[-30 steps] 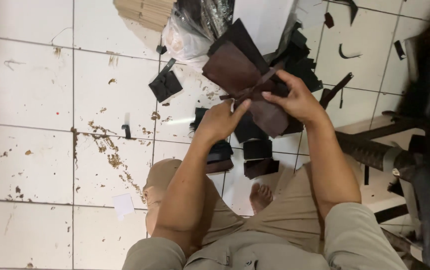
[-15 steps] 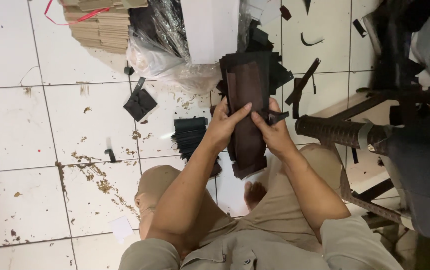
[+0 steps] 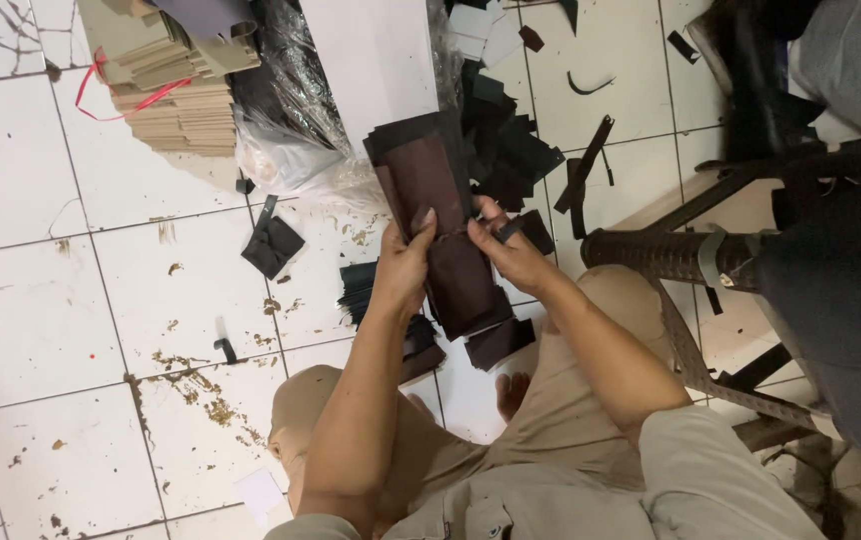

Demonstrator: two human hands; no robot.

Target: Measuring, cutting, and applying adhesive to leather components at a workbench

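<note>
Both my hands hold a stack of dark brown leather-like pieces (image 3: 438, 215), stood lengthwise above the white tiled floor (image 3: 71, 300). My left hand (image 3: 403, 268) grips the stack's left edge, thumb laid on its face. My right hand (image 3: 511, 250) clasps the right edge, fingers curled round the side. Black cut pieces (image 3: 506, 160) lie scattered on the floor just beyond the stack. More dark pieces (image 3: 496, 342) lie under it, near my knees.
A tied bundle of tan cardboard pieces (image 3: 176, 85) sits at the top left, next to a clear plastic bag (image 3: 296, 140). A dark metal frame with a wrapped bar (image 3: 671, 255) stands on the right. Brown crumbs (image 3: 211, 405) and a black square scrap (image 3: 273, 245) mark the floor.
The stack has turned from a slanted spread to upright and squared between my hands. The view has shifted, bringing the cardboard bundle further into sight.
</note>
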